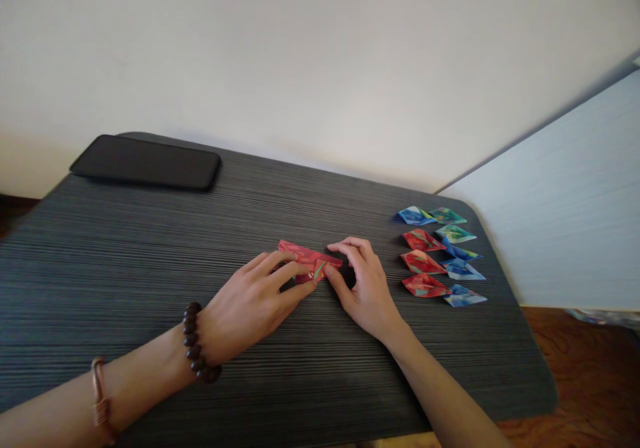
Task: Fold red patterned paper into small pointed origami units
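A red patterned piece of folded paper (306,256) lies on the dark table in front of me, with a small flap showing green and yellow marks at its right part. My left hand (260,295) holds it from the left, its fingers bent over the paper and pressing on it. From the right, my right hand (364,285) grips the pointed end, thumb against the near edge and index finger curved round above. Part of the paper is hidden under the left fingers. A dark bead bracelet (192,341) and a copper-coloured bangle (100,395) circle my left wrist and forearm.
At the table's right stand several folded paper pieces in two columns: red ones (423,261), blue ones (464,271) and green ones (456,234). A black flat case (147,161) lies at the back left. A wall runs behind the table (250,208); a pale panel (565,195) stands right.
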`<state>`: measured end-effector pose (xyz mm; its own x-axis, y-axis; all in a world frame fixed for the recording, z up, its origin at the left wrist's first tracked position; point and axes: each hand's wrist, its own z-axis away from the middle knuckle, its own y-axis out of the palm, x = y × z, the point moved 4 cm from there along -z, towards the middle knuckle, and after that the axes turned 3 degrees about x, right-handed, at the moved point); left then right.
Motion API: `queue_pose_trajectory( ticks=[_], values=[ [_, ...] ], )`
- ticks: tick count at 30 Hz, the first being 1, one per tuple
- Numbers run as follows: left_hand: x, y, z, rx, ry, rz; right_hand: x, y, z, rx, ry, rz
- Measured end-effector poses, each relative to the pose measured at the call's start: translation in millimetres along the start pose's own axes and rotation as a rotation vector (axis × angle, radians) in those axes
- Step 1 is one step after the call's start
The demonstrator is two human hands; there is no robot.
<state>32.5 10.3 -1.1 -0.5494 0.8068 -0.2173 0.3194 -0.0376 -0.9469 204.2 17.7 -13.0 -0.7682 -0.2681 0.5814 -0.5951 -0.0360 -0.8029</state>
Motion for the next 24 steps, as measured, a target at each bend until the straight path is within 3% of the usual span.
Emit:
queue_pose_trajectory(
  ticks=[4,9,14,24],
  values=[
    [14,4.3,-3,-0.057,-0.078,0.209,2,5,0,0.02,-0.022,0.077],
    [28,4.7,-3,-0.094,-0.293,0.025,2,5,0,0.02,-0.025,0.078],
    [24,6.1,-3,-0.048,-0.269,-0.021,3,4,1,0.025,-0.046,0.062],
    [27,8.9,-4,-0.06,-0.254,0.172,4,4,2,0.026,-0.098,0.071]
  ],
)
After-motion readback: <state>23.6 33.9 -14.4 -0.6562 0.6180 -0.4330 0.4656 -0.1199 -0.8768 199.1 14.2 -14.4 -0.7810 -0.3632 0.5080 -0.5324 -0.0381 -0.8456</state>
